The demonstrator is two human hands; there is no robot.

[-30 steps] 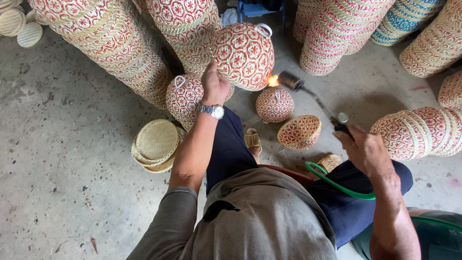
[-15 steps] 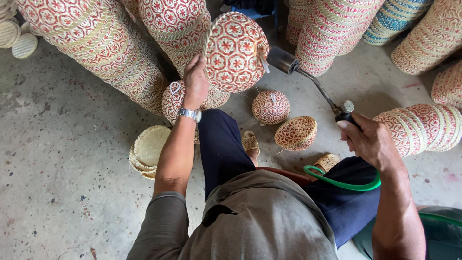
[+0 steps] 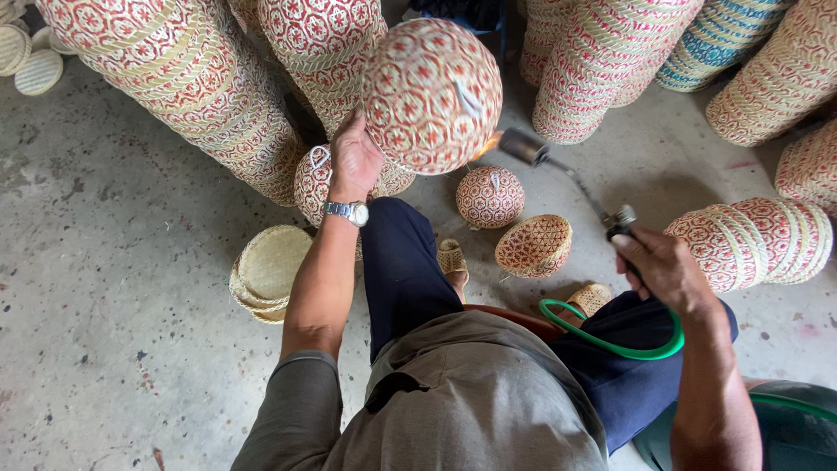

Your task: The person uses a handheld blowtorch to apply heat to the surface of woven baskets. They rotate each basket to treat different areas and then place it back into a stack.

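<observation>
My left hand (image 3: 353, 160), with a wristwatch on it, holds up a round woven basket (image 3: 431, 94) patterned in red and cream, its bottom turned toward me. My right hand (image 3: 660, 266) grips the handle of a gas torch (image 3: 567, 179). The torch's metal nozzle points at the basket's lower right side, and a small flame shows at the tip, against the weave. A green hose (image 3: 610, 336) loops from the torch across my lap.
Tall stacks of red patterned baskets (image 3: 183, 78) lean around me, with a blue striped stack (image 3: 728, 39) at the back right. On the concrete floor lie a small lidded basket (image 3: 490, 196), an open bowl basket (image 3: 534, 246), and plain flat lids (image 3: 270, 270).
My left hand has lifted the round basket higher and turned it. My right hand has swung the torch up and left, so the flame now meets the basket.
</observation>
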